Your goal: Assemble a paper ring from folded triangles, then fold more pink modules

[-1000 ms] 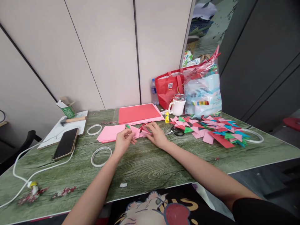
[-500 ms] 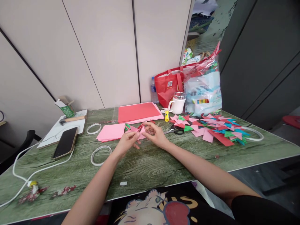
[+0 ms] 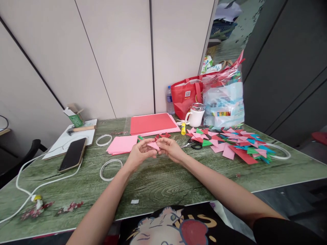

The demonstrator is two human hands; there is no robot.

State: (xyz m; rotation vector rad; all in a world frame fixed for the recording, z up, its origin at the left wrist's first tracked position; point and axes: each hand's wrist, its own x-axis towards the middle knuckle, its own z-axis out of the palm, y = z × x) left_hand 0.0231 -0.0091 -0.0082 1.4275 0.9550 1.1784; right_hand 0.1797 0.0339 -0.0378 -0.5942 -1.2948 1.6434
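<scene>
Between my two hands is a small folded piece of pink paper (image 3: 153,146), raised a little off the table. My left hand (image 3: 140,153) pinches its left side, and my right hand (image 3: 170,149) grips the right side with thumb and fingers. Just behind them lie red folded paper pieces (image 3: 163,135), partly covered by my fingers. A stack of pink paper squares (image 3: 121,144) sits to the left of my left hand. Scissors with black handles (image 3: 196,146) rest to the right of my right hand.
Folded colored papers (image 3: 240,143) spread over the right side, before a clear plastic bag (image 3: 224,102). A white mug (image 3: 196,116), a glue stick (image 3: 183,128) and red sheets (image 3: 153,123) stand or lie behind. Tape rings (image 3: 101,170), a phone (image 3: 73,153) and a hammer (image 3: 83,129) are leftward.
The pink paper now looks like a smaller, flatter triangle between my fingers. My right hand has come lower, its fingers now curled round the paper. The view has shifted slightly.
</scene>
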